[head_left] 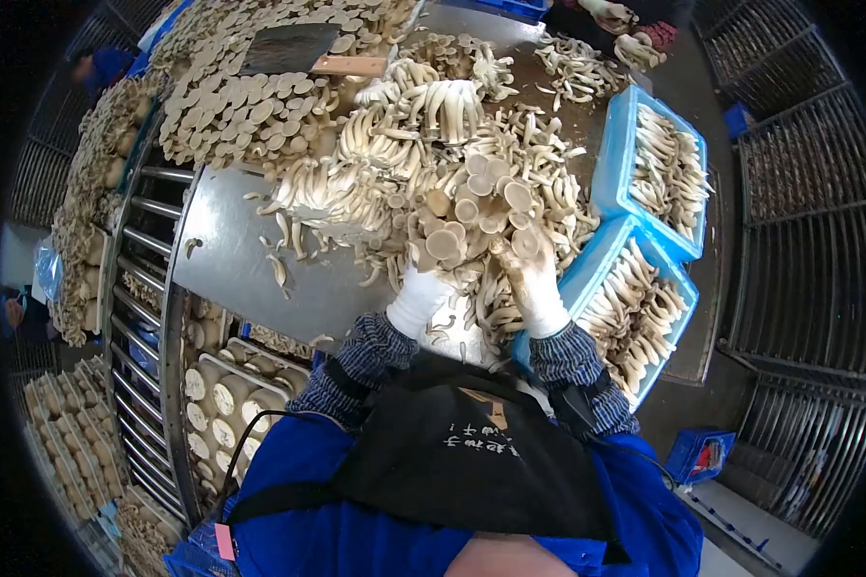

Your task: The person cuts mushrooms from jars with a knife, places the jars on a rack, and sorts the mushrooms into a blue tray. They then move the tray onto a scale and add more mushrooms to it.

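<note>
Both hands are up on one big mushroom cluster (476, 207) at the near edge of the heap, caps facing the camera. The left hand (421, 293), in a white glove, is wrapped around the cluster's lower left side, fingers closed on the stems. The right hand (534, 279), gloved too, grips the lower right side, fingers curled in among the stems. The cluster sits between the two hands, raised just above the loose mushroom pile (394, 144) that covers the metal tabletop (231, 250).

Just right of the right hand, two blue crates (614, 173) stand side by side, both filled with cut mushrooms laid lengthwise. At the far side of the pile a cleaver (293, 50) with a wooden handle lies flat on a bed of round caps. At the top right, another person's gloved hands (635, 34) work at the far end of the tabletop. To the left, a roller conveyor (149, 260) runs past, and below it trays of cultivation bottles (226, 399) show their round tops.
</note>
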